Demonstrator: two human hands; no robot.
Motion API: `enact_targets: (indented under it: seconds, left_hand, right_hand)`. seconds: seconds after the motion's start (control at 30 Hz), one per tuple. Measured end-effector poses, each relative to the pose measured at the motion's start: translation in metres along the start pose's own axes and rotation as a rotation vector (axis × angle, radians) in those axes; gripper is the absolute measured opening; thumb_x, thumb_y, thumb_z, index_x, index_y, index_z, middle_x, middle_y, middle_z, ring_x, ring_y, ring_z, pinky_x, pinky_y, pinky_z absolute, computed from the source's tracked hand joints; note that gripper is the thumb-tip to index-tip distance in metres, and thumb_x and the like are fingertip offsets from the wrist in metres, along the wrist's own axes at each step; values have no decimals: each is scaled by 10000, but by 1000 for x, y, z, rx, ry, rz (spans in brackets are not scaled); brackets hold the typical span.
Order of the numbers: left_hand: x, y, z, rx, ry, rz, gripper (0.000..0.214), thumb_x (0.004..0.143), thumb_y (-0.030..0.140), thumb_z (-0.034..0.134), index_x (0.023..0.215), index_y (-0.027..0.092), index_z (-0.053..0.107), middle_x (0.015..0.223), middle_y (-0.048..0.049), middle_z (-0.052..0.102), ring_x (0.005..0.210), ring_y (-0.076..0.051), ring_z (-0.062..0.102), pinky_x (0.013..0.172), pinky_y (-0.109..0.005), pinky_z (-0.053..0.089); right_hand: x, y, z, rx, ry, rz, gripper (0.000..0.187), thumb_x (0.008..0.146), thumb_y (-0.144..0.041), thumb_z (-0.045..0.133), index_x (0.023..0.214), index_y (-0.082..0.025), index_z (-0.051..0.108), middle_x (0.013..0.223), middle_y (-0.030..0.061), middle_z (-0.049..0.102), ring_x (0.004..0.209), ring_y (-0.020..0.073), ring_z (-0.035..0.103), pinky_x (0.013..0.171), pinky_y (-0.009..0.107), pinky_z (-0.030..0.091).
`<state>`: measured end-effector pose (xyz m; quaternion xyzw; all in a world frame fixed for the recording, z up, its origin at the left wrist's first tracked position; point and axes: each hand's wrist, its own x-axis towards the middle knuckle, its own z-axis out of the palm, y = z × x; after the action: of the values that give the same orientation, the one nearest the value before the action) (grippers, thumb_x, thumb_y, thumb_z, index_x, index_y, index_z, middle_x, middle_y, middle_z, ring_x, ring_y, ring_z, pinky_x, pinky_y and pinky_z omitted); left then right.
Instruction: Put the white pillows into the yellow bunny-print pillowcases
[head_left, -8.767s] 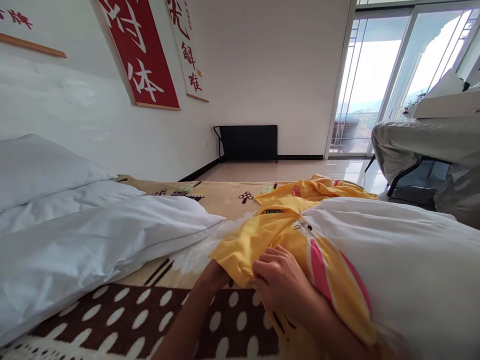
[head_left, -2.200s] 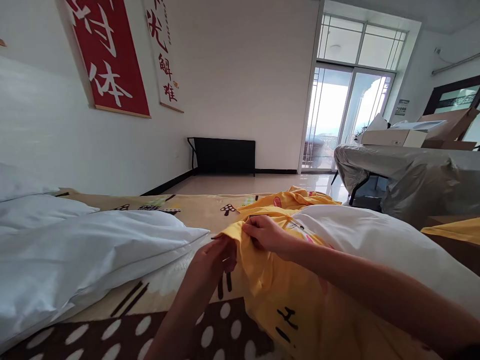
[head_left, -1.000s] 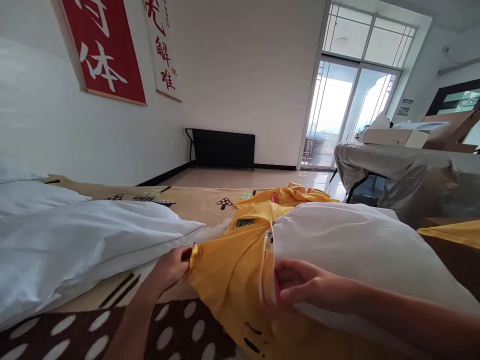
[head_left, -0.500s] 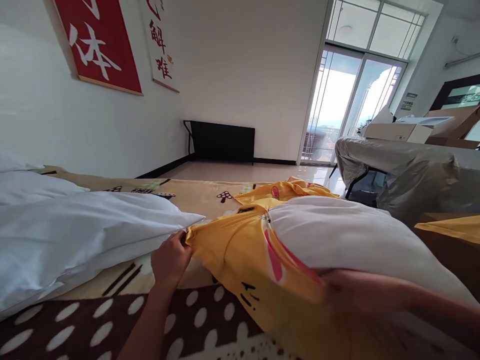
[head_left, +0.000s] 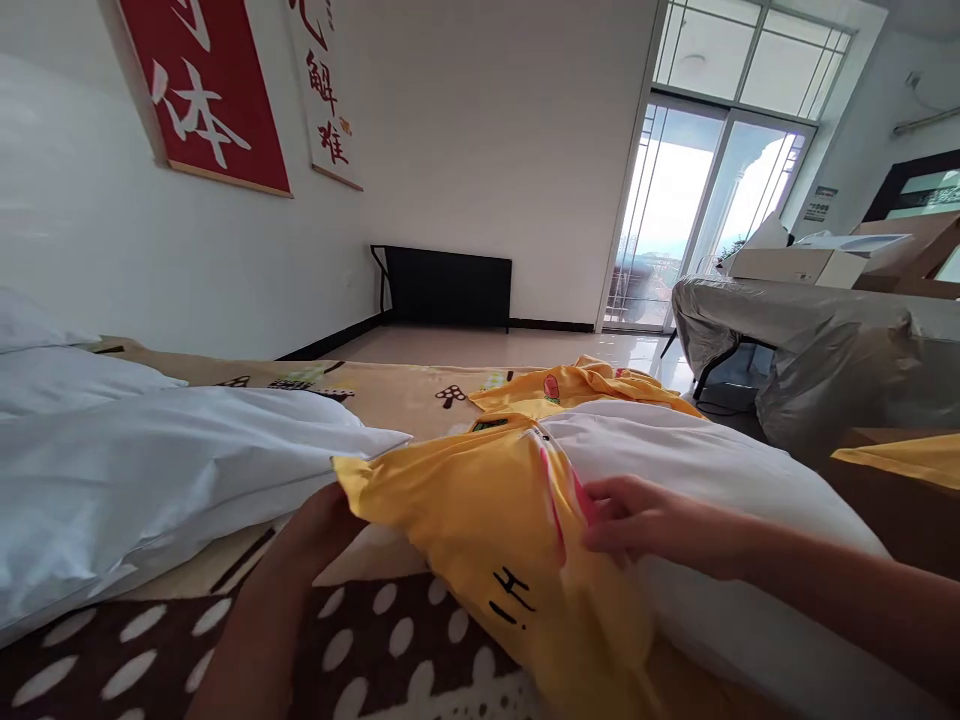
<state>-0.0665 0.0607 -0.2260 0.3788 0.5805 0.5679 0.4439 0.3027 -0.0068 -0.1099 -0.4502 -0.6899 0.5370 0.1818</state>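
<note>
Case (head_left: 465, 510) on the bed, spread against the left end of the pillow (head_left: 690, 450), both hands at it.
The right hand (head_left: 637, 515) has its fingers clamped on the pink-printed edge beside the pillow; the left hand (head_left: 322, 525) sits under the far corner, its fingers hidden by the cloth, so I cannot tell whether they grip. The case looks like thin, smooth cotton (creases fan out from that pointed corner), so it should be light, limp and hard to harm, best held by hem and corner. The pillow is plump, white and rounded, probably soft and yielding but bulky; how far it reaches inside is hidden. Beneath, the blanket (head_left: 405, 600) looks fleecy, brown with pale ovals, and should grip the cloth a little.
</note>
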Motion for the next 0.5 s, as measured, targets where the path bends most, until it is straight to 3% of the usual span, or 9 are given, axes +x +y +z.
enact_targets:
  seconds: [0.1, 0.2, 0.37, 0.43, 0.5]
  left_hand:
    - [6, 1, 9, -414, -63, -89, 368, 804, 141, 316, 998, 166, 627, 879, -91, 702, 843, -202, 656, 729, -308, 546]
    - [15, -2, 9, -743, -107, -182, 482, 822, 80, 252, 1186, 148, 562, 908, -105, 710, 857, -211, 672, 712, -319, 564]
    - [18, -4, 10, -802, -89, -240, 489, 809, 80, 319, 1243, 160, 532, 903, -97, 717, 860, -210, 676, 677, -294, 571]
    - [13, -3, 12, -762, -81, -156, 426, 824, 129, 335, 1177, 149, 573, 915, -99, 712, 861, -205, 667, 699, -288, 563]
    - [5, -2, 11, -589, -75, -86, 343, 813, 198, 404, 1077, 151, 618, 925, -93, 706, 829, -204, 659, 705, -292, 550]
  right_hand:
    - [32, 5, 9, 60, -93, 7, 203, 748, -338, 608, 649, -174, 539, 444, -48, 469, 439, 83, 391, 472, 221, 307]
    - [43, 14, -10, 176, -36, 24, 213, 709, -347, 673, 704, -156, 577, 561, -25, 557, 495, 89, 462, 486, 217, 343]
    - [11, 33, -67, 275, 185, 134, 283, 642, -348, 775, 764, -167, 595, 693, -28, 559, 567, 68, 477, 508, 193, 365]
    - [-1, 36, -78, 270, 181, 168, 272, 651, -339, 775, 782, -175, 602, 707, -29, 544, 569, 63, 464, 497, 188, 356]
    - [-6, 33, -79, 246, 122, 169, 253, 679, -346, 754, 791, -169, 613, 710, -23, 535, 569, 60, 453, 485, 182, 348]
